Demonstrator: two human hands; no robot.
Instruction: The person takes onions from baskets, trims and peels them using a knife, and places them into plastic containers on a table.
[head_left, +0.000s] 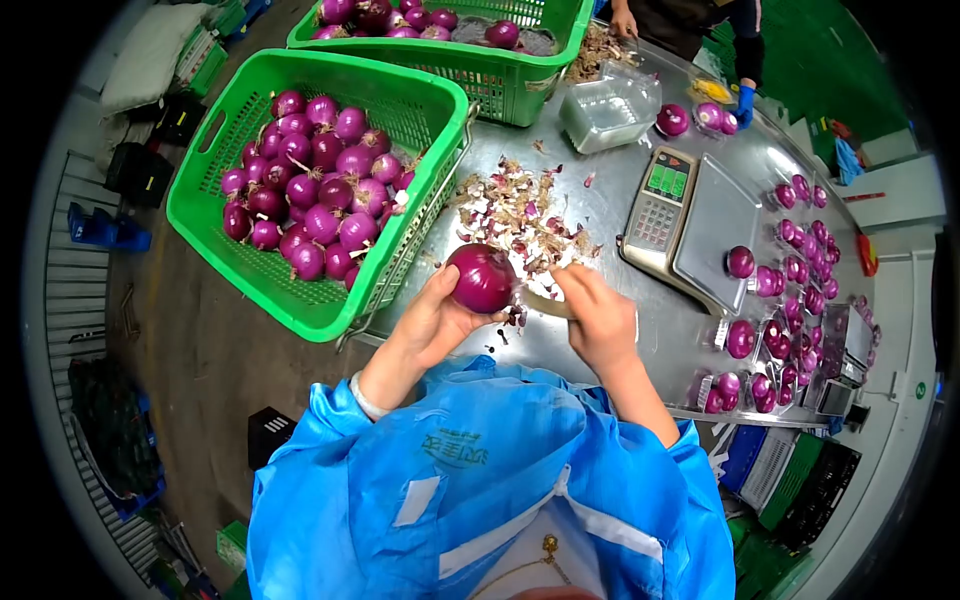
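My left hand (432, 325) is wrapped round the underside of a large red onion (482, 278), held just above the metal table's near edge. In my right hand (598, 315) is a knife (545, 304); its short visible blade meets the right side of that onion, and most of the handle is hidden in my fist. A heap of onion skins and trimmings (525, 215) lies on the table just beyond both hands. To the left, a green basket (205, 225) holds many red onions (320, 180).
A weighing scale (660, 205) stands to the right, with an onion (740, 262) on its plate. Clear plastic trays (610, 108) sit behind it. Packed onions (795, 270) cover the table's right side. Another green basket (500, 85) is at the back. Across the table, a co-worker's blue-gloved hand (744, 105) touches onions.
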